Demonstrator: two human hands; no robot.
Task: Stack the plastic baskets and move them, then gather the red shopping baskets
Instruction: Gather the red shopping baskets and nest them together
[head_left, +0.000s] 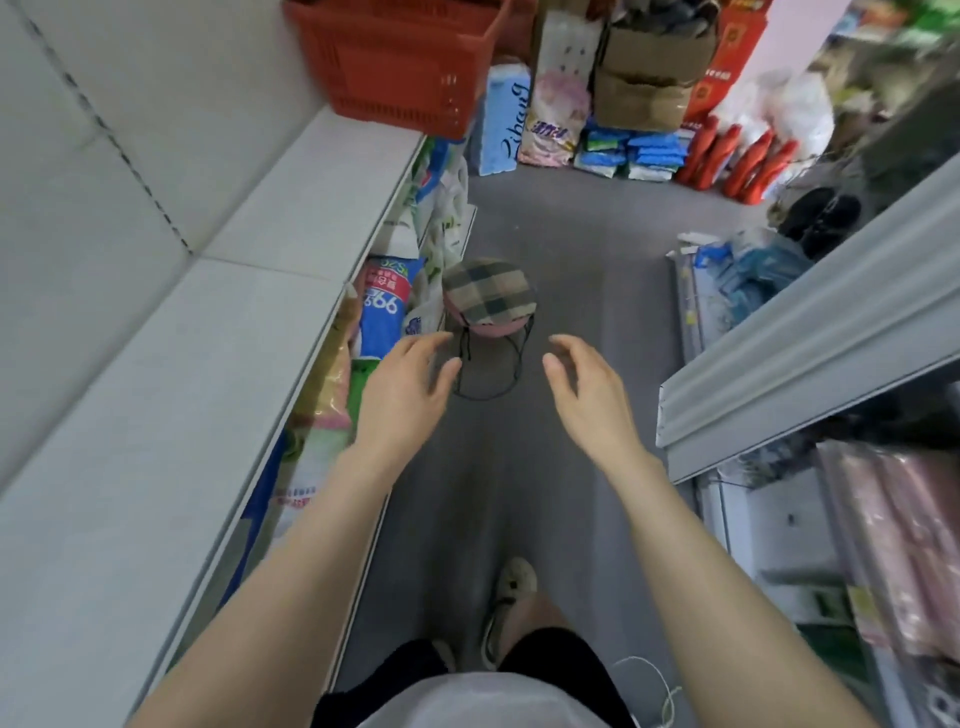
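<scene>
The red shopping basket (400, 62) stands on the far end of the white ledge (291, 218), at my left side and well ahead of me. Its near corner comes a little over the ledge's edge, and its top is cut off by the picture, so I cannot tell if other baskets are nested inside it.

I judge the step in hand is to go to this basket and take it. To do it well, I should walk past the stool (488, 306) with the checked cushion, which stands on the floor (571, 249) in the middle of the aisle, and not kick it. Then I should take the basket by its rim with both hands and lift it straight, because the ledge is high and packets (387, 306) are piled under it.

My left hand (402, 387) and right hand (587, 395) are held out in front of me, low, on either side of the stool. The fingers (563, 345) are apart and loosely bent and hold nothing. The basket is well apart from them, up and to the left.
</scene>
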